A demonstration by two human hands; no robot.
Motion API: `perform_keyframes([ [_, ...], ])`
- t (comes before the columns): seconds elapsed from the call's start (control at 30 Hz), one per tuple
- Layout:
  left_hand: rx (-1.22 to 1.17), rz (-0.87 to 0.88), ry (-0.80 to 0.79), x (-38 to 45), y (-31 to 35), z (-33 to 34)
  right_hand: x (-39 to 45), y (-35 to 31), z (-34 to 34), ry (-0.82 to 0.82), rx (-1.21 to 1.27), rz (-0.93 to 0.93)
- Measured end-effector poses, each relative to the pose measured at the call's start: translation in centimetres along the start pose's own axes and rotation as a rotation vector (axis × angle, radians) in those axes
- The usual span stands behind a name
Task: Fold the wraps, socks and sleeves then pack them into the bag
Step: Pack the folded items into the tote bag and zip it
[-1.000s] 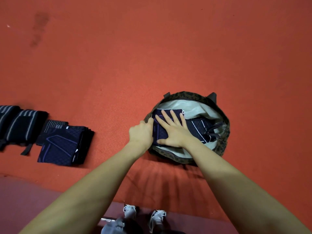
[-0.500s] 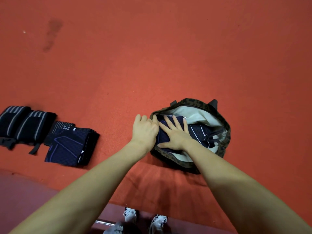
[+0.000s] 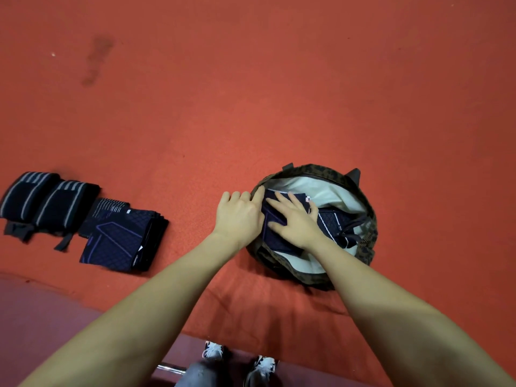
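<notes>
A leopard-print bag [image 3: 321, 169] with a pale lining stands open on the red carpet. Inside lies a folded navy sleeve [image 3: 275, 238], with another navy patterned piece [image 3: 332, 222] beside it. My right hand [image 3: 296, 219] presses flat on the folded sleeve, fingers spread. My left hand [image 3: 240, 216] rests at the bag's left rim, its fingers fairly straight and touching the edge. To the left on the carpet lie a stack of folded navy sleeves [image 3: 117, 238], a striped dark piece [image 3: 111, 208] and two rolled black wraps with grey stripes [image 3: 53, 203].
The red carpet [image 3: 279, 93] stretches far ahead, with a dark stain [image 3: 97, 60] at upper left. Its near edge meets a darker floor [image 3: 42, 311]. My shoes [image 3: 215, 351] and a metal bar [image 3: 170, 368] show at the bottom.
My left hand has loosened from a fist at the bag's rim to straighter fingers on the edge. My right hand stays pressed on the sleeve in the bag.
</notes>
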State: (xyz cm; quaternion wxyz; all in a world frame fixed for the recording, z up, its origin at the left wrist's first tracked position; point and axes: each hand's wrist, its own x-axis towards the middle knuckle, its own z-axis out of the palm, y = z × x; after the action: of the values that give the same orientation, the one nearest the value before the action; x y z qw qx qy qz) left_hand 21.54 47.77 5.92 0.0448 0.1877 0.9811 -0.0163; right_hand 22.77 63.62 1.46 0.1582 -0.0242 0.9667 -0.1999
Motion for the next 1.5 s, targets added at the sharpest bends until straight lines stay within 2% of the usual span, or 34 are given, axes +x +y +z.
perform_keyframes([
  [0.07, -0.058, -0.011, 0.11, -0.1, -0.4, 0.2, 0.1, -0.9, -0.3, 0.203, 0.104, 0.036],
  [0.17, -0.154, -0.004, 0.153, 0.1, -1.8, -0.8, 0.4, -3.5, -1.2, 0.452, 0.201, 0.063],
  [0.27, -0.229, -0.065, 0.173, 1.2, -4.0, -2.2, 1.5, -6.2, -2.0, 0.553, 0.191, 0.041],
  [0.4, -0.26, -0.071, 0.146, 2.2, -8.9, -2.5, 3.7, -10.8, -1.7, 0.587, 0.2, -0.02],
  [0.57, -0.238, -0.099, 0.053, 1.2, -17.9, -0.4, 7.6, -17.4, 1.8, 0.43, 0.241, -0.031],
  [0.77, -0.152, -0.085, -0.199, -1.3, -27.3, 3.7, 11.1, -23.8, 8.0, -0.047, 0.252, 0.01],
  [0.9, -0.167, -0.043, -0.415, -2.9, -31.1, 6.8, 12.2, -26.3, 11.7, -0.283, 0.231, 0.069],
  [1.0, -0.192, 0.004, -0.496, -3.5, -32.4, 8.8, 12.6, -26.6, 13.9, -0.352, 0.132, 0.119],
  [1.1, -0.19, 0.062, -0.525, -2.9, -32.9, 10.0, 13.2, -26.3, 15.0, -0.404, 0.147, 0.156],
  [1.3, -0.078, 0.214, -0.492, -1.8, -33.3, 11.6, 14.6, -26.7, 15.3, -0.455, -0.002, 0.118],
  [1.5, -0.195, 0.206, -0.486, -1.5, -33.6, 11.9, 14.9, -27.3, 15.5, -0.483, -0.115, 0.158],
])
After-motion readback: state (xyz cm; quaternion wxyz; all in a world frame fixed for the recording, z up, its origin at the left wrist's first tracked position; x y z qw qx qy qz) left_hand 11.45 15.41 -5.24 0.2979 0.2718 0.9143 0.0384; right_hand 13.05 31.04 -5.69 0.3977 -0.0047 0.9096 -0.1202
